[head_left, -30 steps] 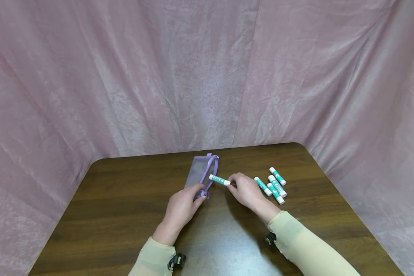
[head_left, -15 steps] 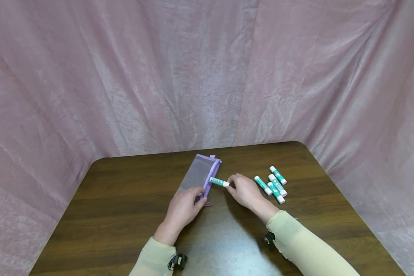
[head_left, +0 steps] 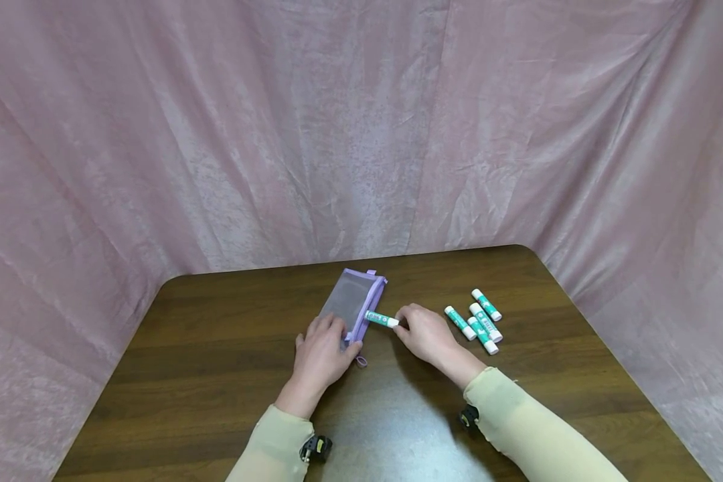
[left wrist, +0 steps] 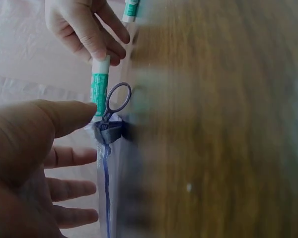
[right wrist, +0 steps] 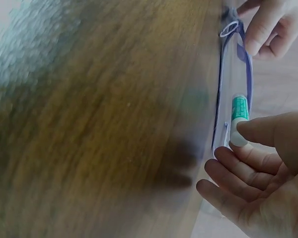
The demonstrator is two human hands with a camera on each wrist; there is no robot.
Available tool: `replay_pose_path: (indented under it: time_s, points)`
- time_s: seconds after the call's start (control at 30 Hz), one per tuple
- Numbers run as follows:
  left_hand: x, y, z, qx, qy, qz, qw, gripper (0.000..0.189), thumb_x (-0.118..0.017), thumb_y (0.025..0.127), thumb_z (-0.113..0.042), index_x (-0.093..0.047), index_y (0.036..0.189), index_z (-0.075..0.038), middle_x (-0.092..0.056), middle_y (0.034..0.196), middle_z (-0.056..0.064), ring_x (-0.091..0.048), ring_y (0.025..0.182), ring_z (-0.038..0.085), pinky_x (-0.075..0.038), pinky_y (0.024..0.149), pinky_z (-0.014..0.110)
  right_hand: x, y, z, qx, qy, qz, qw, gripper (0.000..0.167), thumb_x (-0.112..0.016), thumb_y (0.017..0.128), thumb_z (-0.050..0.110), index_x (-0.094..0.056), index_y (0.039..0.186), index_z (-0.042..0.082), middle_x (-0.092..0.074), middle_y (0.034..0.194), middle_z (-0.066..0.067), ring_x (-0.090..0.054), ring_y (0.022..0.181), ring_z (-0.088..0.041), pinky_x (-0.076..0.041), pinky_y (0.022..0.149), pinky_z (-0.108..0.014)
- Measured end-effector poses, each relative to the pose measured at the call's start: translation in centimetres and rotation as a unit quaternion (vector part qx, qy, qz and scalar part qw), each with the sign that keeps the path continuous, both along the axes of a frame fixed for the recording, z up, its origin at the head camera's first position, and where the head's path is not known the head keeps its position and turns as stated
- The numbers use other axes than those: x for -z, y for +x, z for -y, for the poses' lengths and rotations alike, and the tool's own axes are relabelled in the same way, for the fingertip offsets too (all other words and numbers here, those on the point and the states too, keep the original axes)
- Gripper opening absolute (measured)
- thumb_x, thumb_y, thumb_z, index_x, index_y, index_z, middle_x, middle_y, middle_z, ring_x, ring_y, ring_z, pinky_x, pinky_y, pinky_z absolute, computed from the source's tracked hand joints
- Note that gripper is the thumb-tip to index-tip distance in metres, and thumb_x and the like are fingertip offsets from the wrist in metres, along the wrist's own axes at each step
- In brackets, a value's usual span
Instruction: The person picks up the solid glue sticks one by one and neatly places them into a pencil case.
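A flat mesh pouch (head_left: 351,294) with purple zip edging lies on the table, its zip side toward the right. My left hand (head_left: 322,351) rests on its near end, fingers fairly straight on the mesh and thumb by the zip corner. From that corner a zip pull ring (left wrist: 118,97) sticks out. With thumb and fingertips, my right hand (head_left: 428,335) pinches the white end of a green and white glue stick (head_left: 381,319). The stick's other end sits at the pouch's mouth, between the two purple edges in the right wrist view.
To the right of my right hand lie several more green and white glue sticks (head_left: 483,321), close together. The brown wooden table (head_left: 217,348) ends at the back before a pink curtain (head_left: 337,134).
My left hand has loosened from the zip corner and spread its fingers over the pouch, which has turned flatter. The glue stick has barely moved in my right hand.
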State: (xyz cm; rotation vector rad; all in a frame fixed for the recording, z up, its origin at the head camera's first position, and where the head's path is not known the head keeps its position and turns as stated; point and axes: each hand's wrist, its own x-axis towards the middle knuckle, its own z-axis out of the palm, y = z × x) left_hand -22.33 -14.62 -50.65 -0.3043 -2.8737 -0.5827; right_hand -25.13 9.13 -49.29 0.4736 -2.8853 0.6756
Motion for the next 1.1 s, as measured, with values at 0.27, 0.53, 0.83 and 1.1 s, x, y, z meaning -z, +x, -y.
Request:
replay_pose_path:
  time_s: [0.27, 0.53, 0.83, 1.1]
  points:
    - [0.1, -0.33, -0.36, -0.008, -0.017, 0.006, 0.9998, 0.034, -0.086, 0.095, -0.039, -0.063, 0.096, -0.014, -0.068, 0.135, 0.016, -0.063, 0.129, 0.044, -0.05, 0.099, 0.073, -0.17, 0.17, 0.23, 0.001, -0.001, 0.0, 1.0, 0.009, -0.082, 0.098, 0.016, -0.076, 0.101, 0.011, -0.067, 0.092, -0.001, -0.063, 0.079, -0.019, -0.056, 0.075, -0.045]
    - [-0.06, -0.3, -0.55, -0.009, -0.024, -0.002, 0.9997, 0.03, -0.083, 0.095, -0.032, -0.06, 0.085, -0.016, -0.07, 0.132, 0.016, -0.066, 0.123, 0.042, -0.053, 0.089, 0.067, 0.04, 0.02, 0.32, -0.001, -0.002, -0.006, 1.0, 0.009, -0.082, 0.098, 0.016, -0.075, 0.101, 0.011, -0.068, 0.093, -0.002, -0.065, 0.08, -0.02, -0.056, 0.075, -0.046]
    - [0.2, -0.49, -0.29, -0.009, 0.015, -0.023, 0.9996, 0.029, -0.075, 0.093, -0.02, -0.054, 0.073, -0.02, -0.073, 0.121, 0.009, -0.069, 0.111, 0.039, -0.053, 0.086, 0.067, -0.12, 0.1, 0.57, -0.004, 0.002, 0.001, 1.0, 0.01, -0.082, 0.098, 0.018, -0.076, 0.102, 0.012, -0.069, 0.093, -0.001, -0.064, 0.08, -0.019, -0.056, 0.073, -0.045]
    - [0.6, -0.61, 0.01, -0.014, 0.087, -0.029, 0.9957, 0.025, -0.074, 0.096, -0.021, -0.06, 0.075, -0.021, -0.076, 0.121, 0.007, -0.072, 0.104, 0.038, -0.053, 0.091, 0.065, -0.01, -0.14, 0.93, -0.001, 0.008, 0.009, 0.9999, 0.011, -0.082, 0.099, 0.022, -0.077, 0.104, 0.014, -0.069, 0.094, 0.0, -0.062, 0.078, -0.017, -0.055, 0.071, -0.044]
